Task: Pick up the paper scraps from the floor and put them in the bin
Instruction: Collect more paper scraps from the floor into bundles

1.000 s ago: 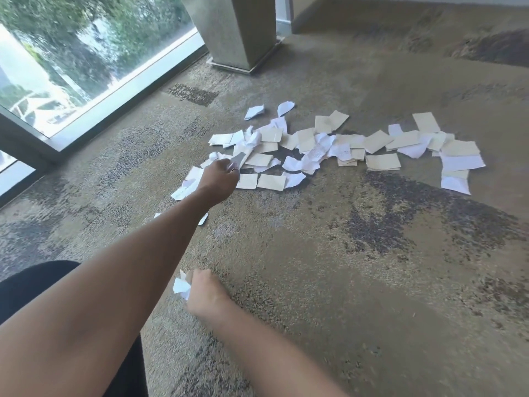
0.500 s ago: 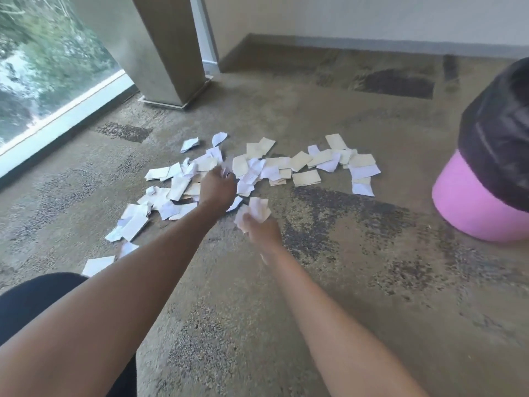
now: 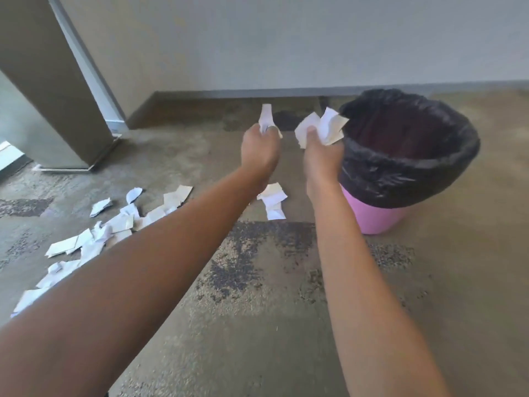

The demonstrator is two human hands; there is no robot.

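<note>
A pink bin (image 3: 375, 217) lined with a black bag (image 3: 412, 164) stands on the carpet at the right. My right hand (image 3: 322, 151) grips a bunch of white and cream paper scraps (image 3: 322, 127) just left of the bin's rim. My left hand (image 3: 259, 150) is raised beside it and pinches a white scrap (image 3: 265, 116) that sticks up above the fingers. Several loose paper scraps (image 3: 94, 236) lie on the floor at the left, partly hidden by my left forearm. A few more scraps (image 3: 273, 200) lie between my wrists.
A grey pillar (image 3: 54, 90) stands on the floor at the left, with a window strip behind it. A pale wall with a dark skirting (image 3: 257, 94) runs along the back. Mottled brown carpet (image 3: 257, 296) covers the floor.
Both hands have lifted off the scrap pile and moved right and up toward the bin, each carrying paper. The view has turned right, bringing the whole bin in.
</note>
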